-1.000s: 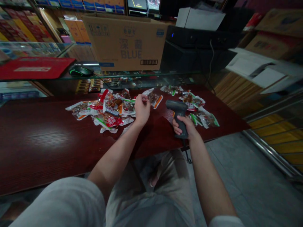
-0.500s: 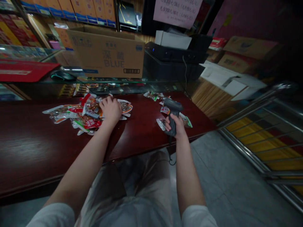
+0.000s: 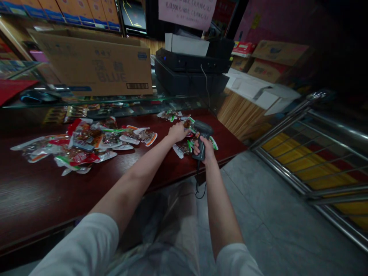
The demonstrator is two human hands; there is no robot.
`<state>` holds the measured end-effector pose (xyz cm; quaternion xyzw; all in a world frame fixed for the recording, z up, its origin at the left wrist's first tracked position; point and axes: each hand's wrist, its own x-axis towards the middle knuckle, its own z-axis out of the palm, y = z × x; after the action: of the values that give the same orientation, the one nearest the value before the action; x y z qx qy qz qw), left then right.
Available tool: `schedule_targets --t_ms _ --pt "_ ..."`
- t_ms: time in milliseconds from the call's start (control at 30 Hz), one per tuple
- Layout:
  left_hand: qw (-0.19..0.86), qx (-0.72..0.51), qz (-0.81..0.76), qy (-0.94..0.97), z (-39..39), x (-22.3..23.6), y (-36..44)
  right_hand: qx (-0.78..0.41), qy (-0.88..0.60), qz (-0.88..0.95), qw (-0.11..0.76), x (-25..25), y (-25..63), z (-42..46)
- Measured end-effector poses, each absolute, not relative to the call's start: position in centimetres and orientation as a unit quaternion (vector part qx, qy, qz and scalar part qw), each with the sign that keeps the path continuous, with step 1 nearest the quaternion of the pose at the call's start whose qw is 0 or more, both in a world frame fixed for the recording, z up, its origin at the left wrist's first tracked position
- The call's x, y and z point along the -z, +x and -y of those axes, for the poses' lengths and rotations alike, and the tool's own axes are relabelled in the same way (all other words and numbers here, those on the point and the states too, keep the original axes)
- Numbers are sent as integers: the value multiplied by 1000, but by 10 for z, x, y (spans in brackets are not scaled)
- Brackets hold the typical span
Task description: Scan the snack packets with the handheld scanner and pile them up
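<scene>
My right hand [image 3: 204,149] is wrapped round the grip of a dark handheld barcode scanner [image 3: 202,128], its head over the right-hand group of snack packets. Just left of the scanner is my left hand [image 3: 177,132], fingers curled down on a clear snack packet [image 3: 188,123] with brown contents; the fingertips are partly hidden. Another snack packet [image 3: 184,147] lies beneath the two hands. A large loose pile of similar packets [image 3: 86,140], with red, green and orange edges, is spread on the dark red table [image 3: 123,168] to the left.
Behind the table, a cardboard box [image 3: 115,69] stands on a glass counter beside a black machine [image 3: 192,71]. A computer mouse [image 3: 40,96] sits at the left. A metal rack [image 3: 310,153] stands on the right, past the table's end. The scanner's cable [image 3: 197,180] hangs over the front edge.
My left hand has moved right from the left pile to the packets by the scanner. The view has turned right. My right hand still holds the scanner, now closer to the left hand.
</scene>
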<state>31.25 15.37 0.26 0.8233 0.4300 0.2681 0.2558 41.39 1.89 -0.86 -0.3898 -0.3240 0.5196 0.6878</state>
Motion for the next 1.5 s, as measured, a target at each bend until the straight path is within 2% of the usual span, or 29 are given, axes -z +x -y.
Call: schedule_targets --t_ms 133,333,500,700,800,1000,1200,1500 --pt "304 -293 -479 770 -165 11 323 -530 -389 316 684 10 416 -20" --pt "330 -341 -461 750 -178 15 301 -533 -389 311 684 9 414 -20" --pt "394 -408 -415 712 -171 18 256 -523 -398 317 684 6 413 -19" --pt "483 -393 -346 701 -158 7 176 -503 -368 327 710 -4 396 -11" --pt "448 -381 -322 742 -156 -3 140 -515 -347 341 706 -13 370 -14" --pt "365 -364 -332 790 -161 -9 99 -585 -331 376 638 -19 311 -41" --pt "265 -362 -417 791 -165 -7 79 -640 -318 363 598 -9 287 -50" --pt "229 -361 -410 806 -161 -24 72 -641 -355 381 564 -5 279 -42"
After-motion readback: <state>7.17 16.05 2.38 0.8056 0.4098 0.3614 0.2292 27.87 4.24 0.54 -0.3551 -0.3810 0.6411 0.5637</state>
